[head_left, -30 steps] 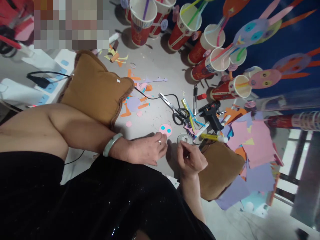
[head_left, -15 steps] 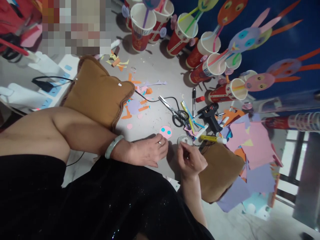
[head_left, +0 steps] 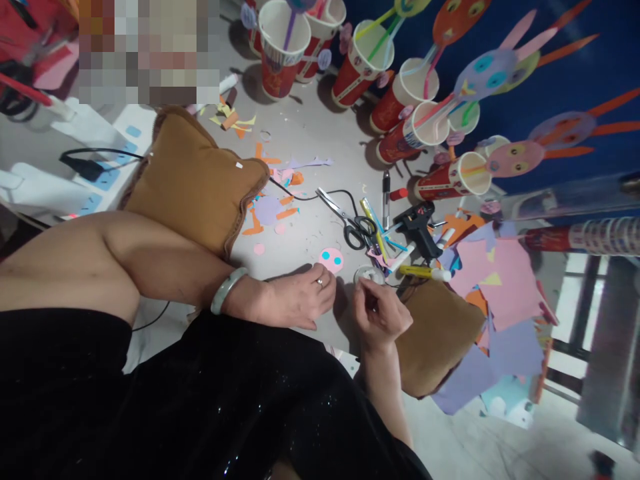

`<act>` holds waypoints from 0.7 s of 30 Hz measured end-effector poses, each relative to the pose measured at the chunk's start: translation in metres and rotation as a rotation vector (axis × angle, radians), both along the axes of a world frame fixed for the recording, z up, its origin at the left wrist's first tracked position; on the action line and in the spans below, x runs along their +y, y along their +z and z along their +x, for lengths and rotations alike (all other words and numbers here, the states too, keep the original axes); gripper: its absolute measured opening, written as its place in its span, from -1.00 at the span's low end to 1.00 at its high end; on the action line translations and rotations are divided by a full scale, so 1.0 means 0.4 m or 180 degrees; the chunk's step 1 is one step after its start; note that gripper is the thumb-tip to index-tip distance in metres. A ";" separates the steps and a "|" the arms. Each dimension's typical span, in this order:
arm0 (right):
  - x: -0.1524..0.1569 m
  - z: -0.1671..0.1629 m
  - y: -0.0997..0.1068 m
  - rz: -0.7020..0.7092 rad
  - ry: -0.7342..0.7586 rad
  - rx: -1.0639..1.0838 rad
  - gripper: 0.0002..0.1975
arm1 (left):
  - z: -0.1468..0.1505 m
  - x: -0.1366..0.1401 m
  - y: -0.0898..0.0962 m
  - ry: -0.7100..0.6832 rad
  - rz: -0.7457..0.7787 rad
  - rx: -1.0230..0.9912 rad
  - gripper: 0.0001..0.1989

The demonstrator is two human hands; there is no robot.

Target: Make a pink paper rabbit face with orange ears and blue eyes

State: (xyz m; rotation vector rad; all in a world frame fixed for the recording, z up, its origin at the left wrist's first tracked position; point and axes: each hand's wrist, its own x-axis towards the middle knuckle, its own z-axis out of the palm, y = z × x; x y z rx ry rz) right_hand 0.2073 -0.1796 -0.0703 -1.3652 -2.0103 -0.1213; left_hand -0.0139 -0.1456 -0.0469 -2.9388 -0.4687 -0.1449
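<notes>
A pink paper oval (head_left: 331,259) with two blue dots lies on the grey tabletop. My left hand (head_left: 300,297), with a jade bangle and a ring, is closed over its near edge, fingertips hidden underneath. To the right, my right hand (head_left: 381,312) is in a pinch; what sits between thumb and finger is too small to make out. Just beyond those fingers is a small clear round dish (head_left: 369,275). Black-handled scissors (head_left: 353,230) lie open past both hands, beside a yellow pen-like stick (head_left: 379,235).
Brown cushions lie at left (head_left: 193,180) and right (head_left: 440,337). A black glue gun (head_left: 419,227) and a yellow marker (head_left: 425,273) lie at right, near stacked coloured paper (head_left: 505,280). Red paper cups (head_left: 355,67) with paper animal faces line the back. Paper scraps (head_left: 269,210) are scattered left.
The view has shifted slightly. Both hands stay almost in the same place, the left at the pink oval and the right still pinched.
</notes>
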 end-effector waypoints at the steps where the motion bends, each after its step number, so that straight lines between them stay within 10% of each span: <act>1: 0.000 0.000 -0.001 0.0012 0.0010 -0.0009 -0.78 | 0.000 0.000 -0.001 0.0000 0.0014 0.0003 -0.30; 21: -0.002 -0.004 -0.008 -0.0155 -0.0026 0.0113 -0.81 | -0.001 -0.006 -0.022 0.0041 0.0125 -0.0133 -0.27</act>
